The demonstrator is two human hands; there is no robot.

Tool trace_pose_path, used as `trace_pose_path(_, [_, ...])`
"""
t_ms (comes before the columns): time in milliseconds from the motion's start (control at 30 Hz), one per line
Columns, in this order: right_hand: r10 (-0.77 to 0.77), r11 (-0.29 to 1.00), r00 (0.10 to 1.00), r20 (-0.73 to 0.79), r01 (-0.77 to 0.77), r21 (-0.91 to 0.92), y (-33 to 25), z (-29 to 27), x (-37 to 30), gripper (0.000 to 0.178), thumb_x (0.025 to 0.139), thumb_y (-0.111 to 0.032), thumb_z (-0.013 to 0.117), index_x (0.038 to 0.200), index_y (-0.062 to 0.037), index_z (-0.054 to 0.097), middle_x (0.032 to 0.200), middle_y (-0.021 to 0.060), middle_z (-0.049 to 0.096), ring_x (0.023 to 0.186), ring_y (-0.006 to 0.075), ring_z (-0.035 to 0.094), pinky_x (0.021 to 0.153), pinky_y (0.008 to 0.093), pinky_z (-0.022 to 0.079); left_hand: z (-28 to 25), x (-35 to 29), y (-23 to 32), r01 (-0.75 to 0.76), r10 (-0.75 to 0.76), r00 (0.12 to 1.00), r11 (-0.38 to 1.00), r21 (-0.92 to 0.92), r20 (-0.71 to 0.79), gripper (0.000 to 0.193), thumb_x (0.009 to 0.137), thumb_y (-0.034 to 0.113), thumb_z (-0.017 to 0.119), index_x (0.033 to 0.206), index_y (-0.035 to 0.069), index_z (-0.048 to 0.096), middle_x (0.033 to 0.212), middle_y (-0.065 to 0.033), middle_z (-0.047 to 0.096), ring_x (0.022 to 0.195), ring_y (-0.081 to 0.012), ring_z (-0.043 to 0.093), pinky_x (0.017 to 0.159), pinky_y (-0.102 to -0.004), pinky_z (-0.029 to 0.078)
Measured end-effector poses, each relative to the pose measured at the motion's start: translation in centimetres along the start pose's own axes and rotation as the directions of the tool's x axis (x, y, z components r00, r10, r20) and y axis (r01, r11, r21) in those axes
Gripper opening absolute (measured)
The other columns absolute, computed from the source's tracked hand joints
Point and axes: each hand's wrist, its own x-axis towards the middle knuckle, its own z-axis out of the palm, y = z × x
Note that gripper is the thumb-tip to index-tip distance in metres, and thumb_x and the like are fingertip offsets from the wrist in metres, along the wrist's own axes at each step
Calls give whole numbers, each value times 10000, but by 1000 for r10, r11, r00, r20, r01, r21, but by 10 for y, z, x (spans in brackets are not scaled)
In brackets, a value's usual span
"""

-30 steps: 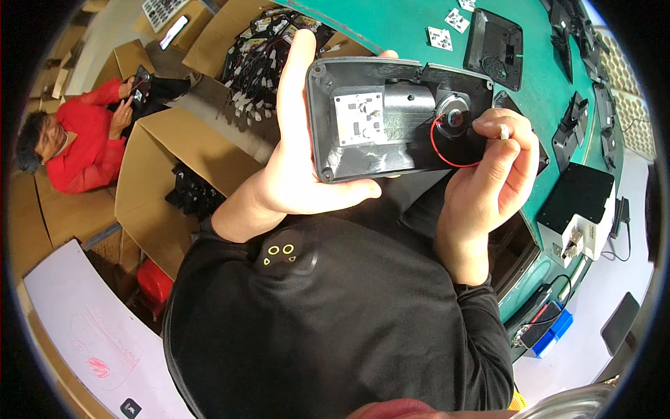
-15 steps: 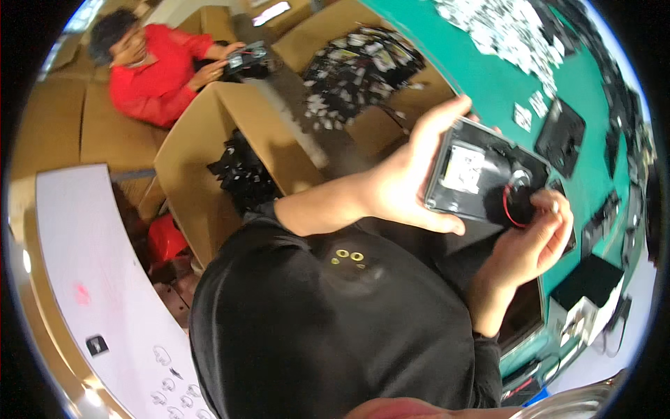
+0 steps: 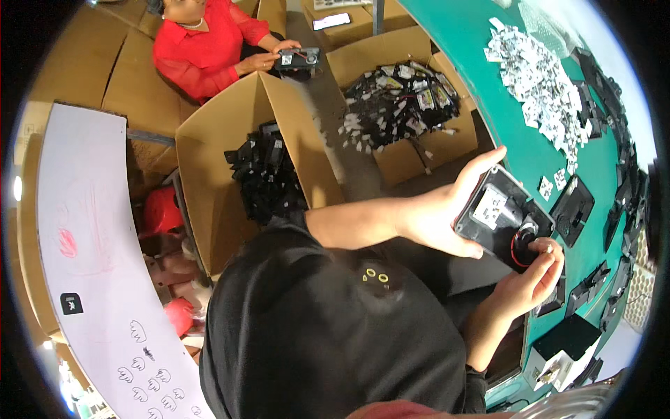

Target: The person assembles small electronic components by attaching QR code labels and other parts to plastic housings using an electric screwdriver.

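Note:
My left hand (image 3: 443, 218) grips a shallow black plastic casing (image 3: 518, 208) by its left side, thumb along the near edge and fingers behind it. The casing is tilted, its hollow side facing up, and a white printed label (image 3: 490, 207) is stuck inside. At its right end is a round part with a thin red wire (image 3: 513, 250) looping beside it. My right hand (image 3: 525, 283) is closed at that end, thumb and fingertips pinched on the wire. A small white bit shows at the fingertips; I cannot tell what it is.
On the green table (image 3: 481, 66) lie a heap of white pieces (image 3: 534, 77), a black casing (image 3: 572, 209) and more black parts. Cardboard boxes hold black parts (image 3: 269, 174) and wired pieces (image 3: 398, 105). A person in red (image 3: 202, 52) handles a similar casing. A whiteboard (image 3: 91, 209) stands left.
My view has shifted, so the surroundings and both hands appear lower in the picture. The casing stays in my left hand, and my right fingers remain at the wire end.

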Motion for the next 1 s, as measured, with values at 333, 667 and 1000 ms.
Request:
trace_pose_path(333, [30, 997, 991, 127, -21, -78, 2, 12, -1, 151, 963, -99, 446, 855, -12, 506, 822, 58, 537, 802, 151, 490, 831, 330, 378, -11, -7, -8, -13, 6, 996, 996, -85, -84, 1187, 663, 11, 762, 1463, 50, -114, 1387, -170, 312, 1291, -255, 332, 1089, -395, 241])
trace_pose_path(667, [-2, 998, 998, 70, 7, -62, -4, 7, -8, 102, 930, -69, 544, 936, 28, 578, 844, 80, 582, 789, 162, 542, 801, 316, 451, -8, -12, -9, 6, -4, 988, 1000, 12, -155, 1163, 658, -2, 742, 1468, 58, -91, 1367, -144, 298, 1292, -245, 321, 1095, -392, 226])
trace_pose_path(1000, [-219, 963, 953, 207, 246, -113, -18, 18, 9, 187, 726, 57, 673, 874, -57, 667, 713, 50, 568, 550, 140, 487, 500, 261, 387, 4, -12, -15, -26, 51, 991, 981, 193, -126, 1165, 640, 0, 778, 1451, 11, -58, 1449, -201, 207, 1344, -291, 254, 1106, -412, 216])
